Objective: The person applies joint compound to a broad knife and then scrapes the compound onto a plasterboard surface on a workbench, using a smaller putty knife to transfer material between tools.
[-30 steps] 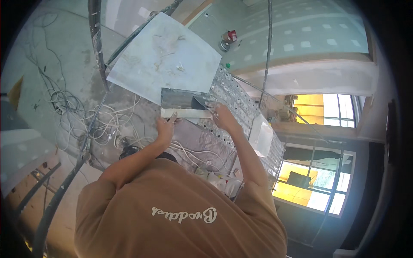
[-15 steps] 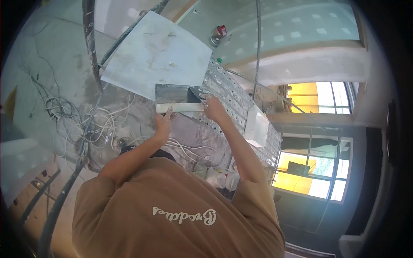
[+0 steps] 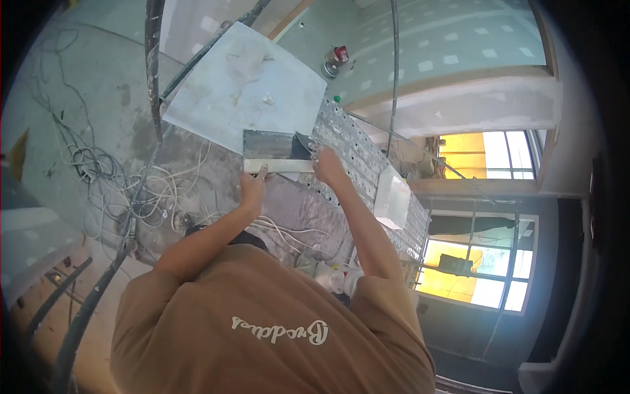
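My left hand [image 3: 252, 189] grips the near left end of a wide skimming blade [image 3: 268, 146], a grey metal sheet along a cream back strip. Its thumb lies up against the strip. In my right hand [image 3: 330, 165] is a putty knife [image 3: 302, 144] with a dark, flared blade. That blade lies over the right end of the wide blade's metal face, apparently touching it. Most of the putty knife's handle is hidden by my fingers. Beyond both tools is a large pale board [image 3: 243, 82] with smears and small lumps of compound on it.
A perforated metal plank [image 3: 351, 148] runs from the board toward the right, carrying a white trough-like container [image 3: 392, 199]. Tangled white cables [image 3: 154, 187] lie on the floor at left. Dark scaffold poles [image 3: 153, 65] rise around me. A bucket [image 3: 330, 69] stands far off.
Hands, both tools and the board sit slightly further right in the picture, along with the whole scene. The putty knife keeps about the same place on the wide blade.
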A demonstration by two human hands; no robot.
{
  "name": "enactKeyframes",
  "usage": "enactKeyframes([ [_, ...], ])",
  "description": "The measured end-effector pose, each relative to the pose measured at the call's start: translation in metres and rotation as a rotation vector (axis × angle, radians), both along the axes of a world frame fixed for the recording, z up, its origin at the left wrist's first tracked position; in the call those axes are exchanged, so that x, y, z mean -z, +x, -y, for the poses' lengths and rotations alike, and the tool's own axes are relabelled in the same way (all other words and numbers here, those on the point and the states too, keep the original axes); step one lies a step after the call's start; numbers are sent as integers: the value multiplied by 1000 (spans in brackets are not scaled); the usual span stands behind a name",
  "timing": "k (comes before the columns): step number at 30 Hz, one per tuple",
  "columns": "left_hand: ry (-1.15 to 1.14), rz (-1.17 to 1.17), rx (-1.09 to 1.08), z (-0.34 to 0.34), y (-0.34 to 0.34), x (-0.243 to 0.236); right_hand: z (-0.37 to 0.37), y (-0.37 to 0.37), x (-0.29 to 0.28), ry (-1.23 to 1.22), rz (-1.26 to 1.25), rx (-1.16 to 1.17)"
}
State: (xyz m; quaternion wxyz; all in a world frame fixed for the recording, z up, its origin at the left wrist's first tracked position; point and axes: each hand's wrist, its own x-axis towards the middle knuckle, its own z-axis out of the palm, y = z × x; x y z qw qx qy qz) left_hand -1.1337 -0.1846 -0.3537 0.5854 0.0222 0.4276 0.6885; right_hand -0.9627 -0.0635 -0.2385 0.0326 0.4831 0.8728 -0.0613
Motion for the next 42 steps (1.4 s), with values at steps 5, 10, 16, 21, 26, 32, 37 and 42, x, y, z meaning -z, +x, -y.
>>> enactKeyframes([
  [5,-11,66,-18,-4,10,12,-6,14,2,-98,101,65],
  [10,-11,-21,42,-3,4,17,-14,10,-2,-118,70,-31],
  [16,19,-43,-4,-3,7,14,-13,2,-11,-133,88,9],
  [21,13,-95,7,-3,8,23,1,-1,-5,-68,6,2],
  [26,-3,-40,54,-3,11,28,4,1,-5,-94,-9,-10],
  [32,-51,3,-14,-7,16,39,-3,-9,-11,-100,16,-123],
  [37,18,4,9,-3,8,24,-4,-17,-18,-157,66,-14],
  [42,6,-50,-32,-6,14,29,12,-21,-14,-49,-13,-51],
])
